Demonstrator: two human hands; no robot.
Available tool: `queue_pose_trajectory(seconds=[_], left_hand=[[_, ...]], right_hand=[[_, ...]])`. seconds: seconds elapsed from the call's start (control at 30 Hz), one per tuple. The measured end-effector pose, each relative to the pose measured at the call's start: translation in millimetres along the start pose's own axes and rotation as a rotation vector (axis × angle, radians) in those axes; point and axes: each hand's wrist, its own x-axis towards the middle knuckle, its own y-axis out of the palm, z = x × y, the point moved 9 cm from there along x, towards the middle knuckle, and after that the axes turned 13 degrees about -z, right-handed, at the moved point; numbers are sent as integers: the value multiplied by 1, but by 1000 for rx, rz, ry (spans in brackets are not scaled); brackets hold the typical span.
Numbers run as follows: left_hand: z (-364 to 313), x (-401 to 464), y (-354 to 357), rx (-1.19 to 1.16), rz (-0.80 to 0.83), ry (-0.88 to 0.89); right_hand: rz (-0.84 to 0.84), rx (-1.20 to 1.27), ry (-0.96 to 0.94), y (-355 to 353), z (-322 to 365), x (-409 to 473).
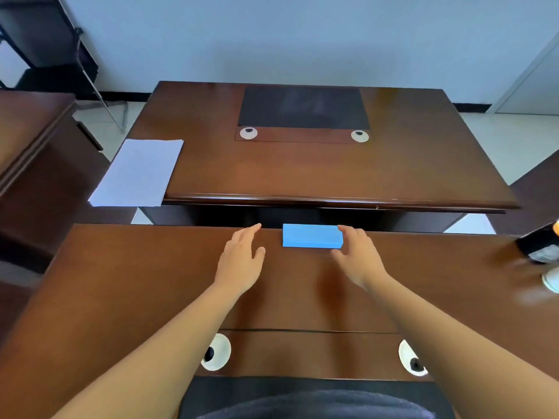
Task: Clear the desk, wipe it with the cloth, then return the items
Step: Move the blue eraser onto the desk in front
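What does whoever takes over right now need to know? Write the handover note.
Left hand: open above the near desk, holding nothing.
Right hand: open, fingers at the right end of the blue block; no grip visible yet.
Blue block lies at the near desk's far edge, between the hands.
White paper stack lies on the far desk's left corner, overhanging it.
Blurred dark items sit at the near desk's right edge.
No cloth in view.
Done: cannot tell. Left, judging by this: move the block, wipe, return items.
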Motion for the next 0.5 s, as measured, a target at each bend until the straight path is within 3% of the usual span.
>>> queue_pose_trajectory(seconds=[0.23, 0.5], left_hand=[[18, 50, 47, 270, -15, 99], [55, 69, 101, 525, 55, 181]], right_hand=[[89, -310, -260, 48, 0, 53], [204, -364, -339, 78, -11, 72]])
